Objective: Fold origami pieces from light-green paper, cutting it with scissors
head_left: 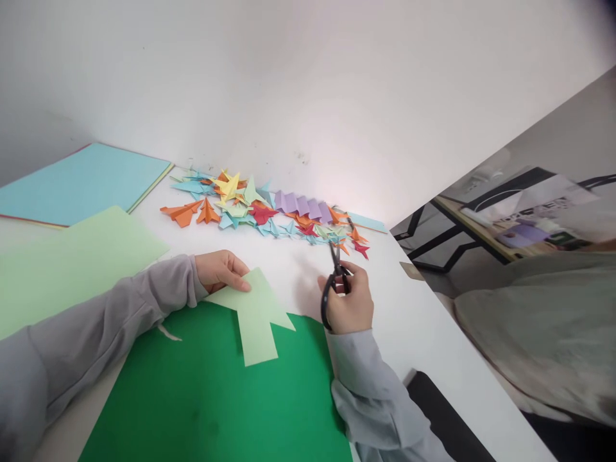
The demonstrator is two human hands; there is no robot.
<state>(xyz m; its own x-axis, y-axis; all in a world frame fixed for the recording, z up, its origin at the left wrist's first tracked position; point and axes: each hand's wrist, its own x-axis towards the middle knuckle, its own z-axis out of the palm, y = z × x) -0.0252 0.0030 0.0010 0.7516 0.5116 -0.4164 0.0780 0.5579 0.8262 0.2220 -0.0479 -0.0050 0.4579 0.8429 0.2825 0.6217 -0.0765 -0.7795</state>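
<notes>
Left of centre, our left hand (224, 271) pinches a pale-green, arrow-shaped paper cutout (257, 317) extending lower right; our right hand (355, 300) grips black-handled scissors (335, 262) right of centre.

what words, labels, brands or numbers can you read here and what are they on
No text is legible.
White item at the right: dark lettering, too blurred to read.
Light green cut paper, scissors, green sheet: no lettering visible.

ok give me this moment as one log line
left hand: holds pale-green cutout | right hand: holds scissors | below cutout: green sheet
</notes>
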